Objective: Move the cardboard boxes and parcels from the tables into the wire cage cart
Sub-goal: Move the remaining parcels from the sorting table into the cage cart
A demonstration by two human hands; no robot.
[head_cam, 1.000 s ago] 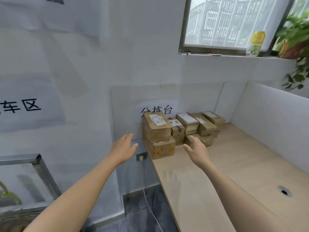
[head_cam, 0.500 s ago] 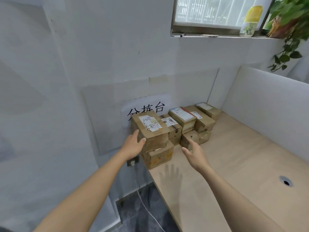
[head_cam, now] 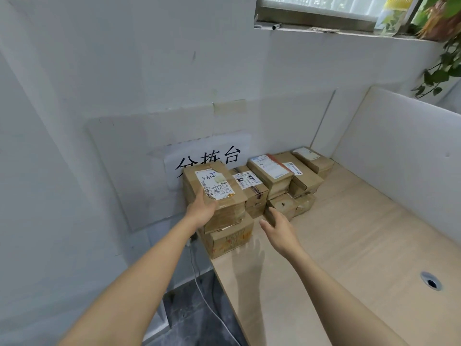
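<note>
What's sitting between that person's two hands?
In the head view, two stacked cardboard boxes: the left hand touches the top box; the right hand is apart from it and the lower box.

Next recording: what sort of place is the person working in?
Probably a parcel sorting room or small depot: cardboard boxes with shipping labels are stacked on a wooden table against the wall, below a paper sign in Chinese characters, partly hidden by the boxes.

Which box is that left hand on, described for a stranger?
Find the pale wooden table below the window, then the paper sign with black characters on the wall. Before that sign two boxes are stacked; it is the upper box, touched by the left hand. It stands highest, and its label bears handwriting.
</note>
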